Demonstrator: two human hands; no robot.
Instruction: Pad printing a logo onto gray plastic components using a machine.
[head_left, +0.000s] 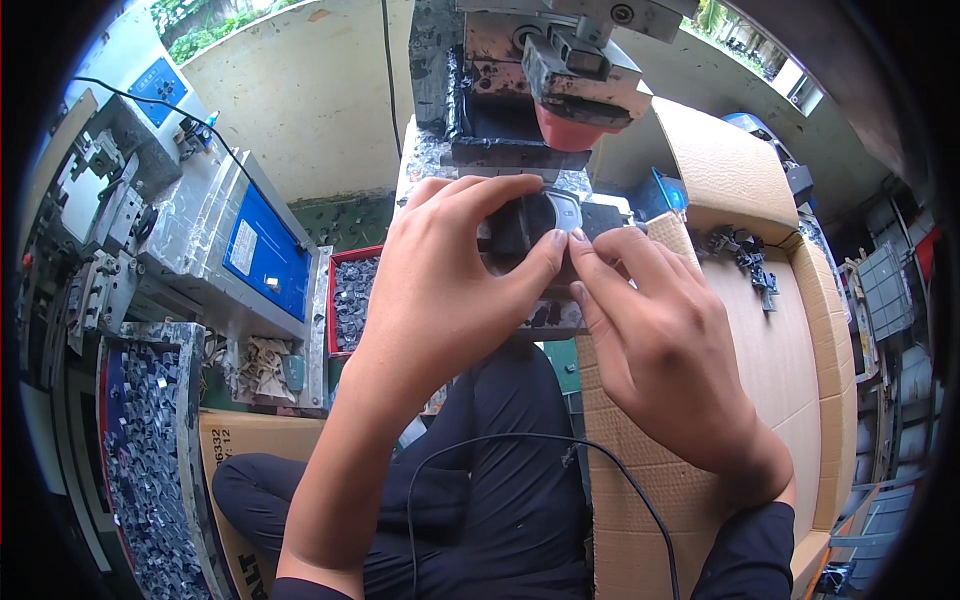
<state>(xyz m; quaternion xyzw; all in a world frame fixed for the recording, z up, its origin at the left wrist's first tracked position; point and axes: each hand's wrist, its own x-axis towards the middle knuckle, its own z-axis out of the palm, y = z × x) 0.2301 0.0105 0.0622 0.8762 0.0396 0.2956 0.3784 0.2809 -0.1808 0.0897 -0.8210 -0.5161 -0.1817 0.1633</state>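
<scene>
A small grey plastic piece [566, 211] with a rounded edge is at the dark fixture of a pad printing machine, in front of me. My left hand [455, 245] holds it between forefinger and thumb, the forefinger on the far edge and the thumb on the near one. My right hand [655, 310] is closed in, its forefinger tip at the piece's near edge beside the left thumb. Its other fingers are curled. Above the hands hangs the machine's pink pad [572, 128] under the metal head [590, 70]. The fingers hide part of the fixture [505, 232].
An open cardboard box [780, 350] with a cluster of dark plastic parts [742, 255] stands at my right. On the left are a red-rimmed tray [331, 310] and a larger bin [190, 430] of small dark parts. A black cable [520, 435] crosses my lap.
</scene>
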